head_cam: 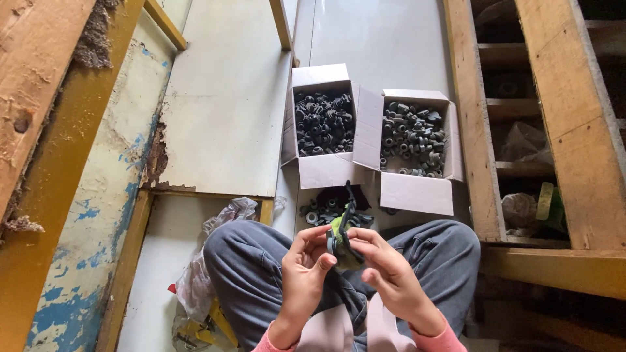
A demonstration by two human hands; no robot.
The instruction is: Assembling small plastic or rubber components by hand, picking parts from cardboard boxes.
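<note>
Holding a small dark ring-shaped rubber part (pixel 332 242) pinched between your left hand (pixel 305 261) and right hand (pixel 385 264), both grasping it above your lap, you look mid-assembly; two open white cardboard boxes (pixel 336 171) lie just beyond, with bare floor left of them.

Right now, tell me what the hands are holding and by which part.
Both hands, left and right, pinch a small black part between fingertips at its lower end; which exact part cannot be told.
</note>
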